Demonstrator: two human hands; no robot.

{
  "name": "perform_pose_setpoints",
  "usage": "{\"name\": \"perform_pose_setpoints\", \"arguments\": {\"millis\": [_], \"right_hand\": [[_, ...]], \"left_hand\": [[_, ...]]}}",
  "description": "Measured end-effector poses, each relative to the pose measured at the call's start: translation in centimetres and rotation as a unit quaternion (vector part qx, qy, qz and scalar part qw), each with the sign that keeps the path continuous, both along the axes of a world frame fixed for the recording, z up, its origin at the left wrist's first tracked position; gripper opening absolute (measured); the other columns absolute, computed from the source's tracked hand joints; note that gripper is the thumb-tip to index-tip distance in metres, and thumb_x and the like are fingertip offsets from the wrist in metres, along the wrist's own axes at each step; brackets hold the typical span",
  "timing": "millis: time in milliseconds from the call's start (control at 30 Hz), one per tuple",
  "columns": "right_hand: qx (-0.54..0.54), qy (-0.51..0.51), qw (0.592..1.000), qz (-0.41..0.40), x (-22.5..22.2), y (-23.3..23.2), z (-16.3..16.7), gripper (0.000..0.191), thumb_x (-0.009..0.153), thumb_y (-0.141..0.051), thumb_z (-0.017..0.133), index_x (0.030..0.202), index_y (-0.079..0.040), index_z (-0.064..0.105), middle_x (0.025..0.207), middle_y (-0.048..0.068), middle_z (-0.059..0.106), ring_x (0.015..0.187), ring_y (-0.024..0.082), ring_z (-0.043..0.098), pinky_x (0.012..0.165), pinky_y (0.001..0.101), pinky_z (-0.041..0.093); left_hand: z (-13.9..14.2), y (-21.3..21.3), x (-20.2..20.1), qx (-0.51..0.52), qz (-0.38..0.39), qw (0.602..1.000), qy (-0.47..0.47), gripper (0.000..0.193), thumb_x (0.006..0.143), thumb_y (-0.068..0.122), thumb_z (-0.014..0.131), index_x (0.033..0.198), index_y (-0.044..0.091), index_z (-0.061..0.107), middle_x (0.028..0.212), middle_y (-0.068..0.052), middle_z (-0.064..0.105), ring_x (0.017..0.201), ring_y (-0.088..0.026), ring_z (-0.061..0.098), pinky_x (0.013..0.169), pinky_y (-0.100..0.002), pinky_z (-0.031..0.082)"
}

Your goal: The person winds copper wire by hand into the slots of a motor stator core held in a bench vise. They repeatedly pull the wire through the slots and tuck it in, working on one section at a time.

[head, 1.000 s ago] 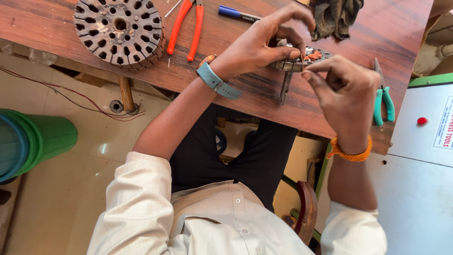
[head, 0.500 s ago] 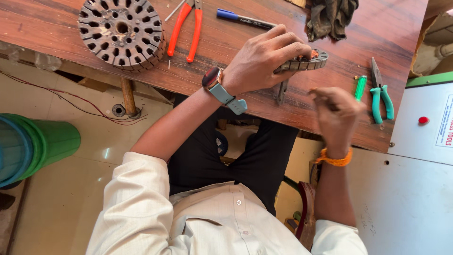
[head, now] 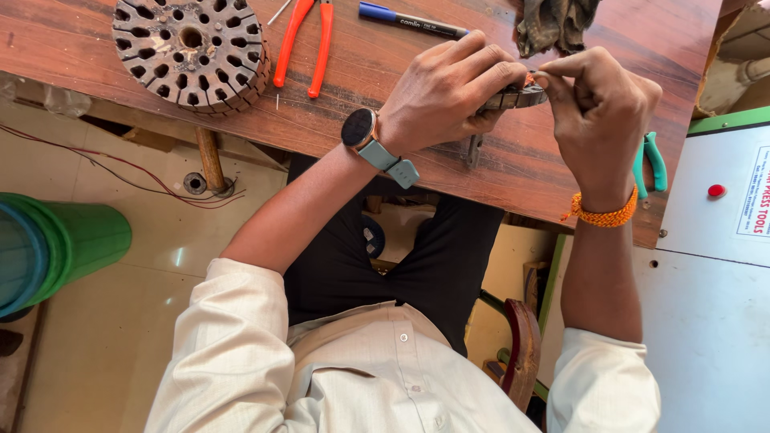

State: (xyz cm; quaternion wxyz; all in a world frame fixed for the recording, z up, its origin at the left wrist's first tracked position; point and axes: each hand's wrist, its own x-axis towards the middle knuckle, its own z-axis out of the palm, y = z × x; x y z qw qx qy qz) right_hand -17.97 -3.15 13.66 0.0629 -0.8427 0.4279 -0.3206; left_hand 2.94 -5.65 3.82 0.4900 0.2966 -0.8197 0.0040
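Since half a second ago, the right hand [head: 597, 112] has risen to meet the left hand [head: 453, 92] over the brown wooden table [head: 385, 64]. Both grip a small grey slotted metal part [head: 513, 98], right fingertips pinching its end, right of the round slotted metal core [head: 191, 50].

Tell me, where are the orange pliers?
The orange pliers lie on the wooden table, top of the head view, between the round slotted metal disc and the blue marker.

White label [head: 754, 200] (red print) on right cabinet [head: 706, 265]
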Motion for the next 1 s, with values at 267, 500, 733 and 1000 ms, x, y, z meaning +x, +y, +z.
{"name": "perform_pose_setpoints", "arguments": {"millis": [267, 500, 733, 1000], "right_hand": [[0.042, 0.003, 0.999, -0.016, 0.5, 0.1, 1.3, 0.015, 0.106, 0.004, 0.083, 0.099, 0.003, 0.07, 0.066, 0.003, 0.05, 0.058, 0.007, 0.042, 0.051, 0.0237, 0.029], [0.071, -0.006, 0.997, -0.028, 0.7, 2.1, 2.3, 0.016, 0.106, 0.005, 0.082, 0.098, 0.003, 0.069, 0.069, 0.002, 0.052, 0.055, 0.005, 0.04, 0.051, 0.0227, 0.029], [0.008, 0.036, 0.999, -0.026, 0.0, 0.5, 2.3, 0.016, 0.103, 0.005, 0.084, 0.096, 0.003, 0.071, 0.066, 0.004, 0.054, 0.057, 0.008, 0.044, 0.055, 0.0272, 0.03], [-0.084, 0.054, 0.989, 0.107, 0.9, -6.0, 0.6, 0.008, 0.099, 0.012, 0.072, 0.101, 0.004, 0.072, 0.084, 0.006, 0.069, 0.068, 0.006, 0.058, 0.058, 0.0222, 0.04]], "left_hand": [[-0.2, 0.1, -0.1, 0.012, 0.009, 1.0, 0.008, 0.054, 0.083, 0.016, 0.085, 0.13, 0.014, 0.058, 0.115, 0.002, 0.062, 0.111, -0.021, 0.06, 0.095, -0.035, 0.057], [-0.5, 0.3, -0.2, 0.023, 0.011, 1.0, 0.016, 0.056, 0.081, 0.017, 0.086, 0.129, 0.016, 0.058, 0.117, 0.003, 0.061, 0.111, -0.021, 0.059, 0.094, -0.036, 0.056], [-1.0, 0.1, -0.7, 0.013, 0.017, 1.0, 0.017, 0.055, 0.082, 0.016, 0.086, 0.13, 0.016, 0.058, 0.119, 0.003, 0.061, 0.112, -0.021, 0.059, 0.097, -0.036, 0.056], [-0.1, -0.8, 0.6, 0.127, -0.287, 0.919, 0.238, 0.074, 0.099, 0.026, 0.083, 0.149, 0.017, 0.03, 0.139, -0.013, 0.054, 0.134, -0.027, 0.053, 0.118, -0.045, 0.044]]}}
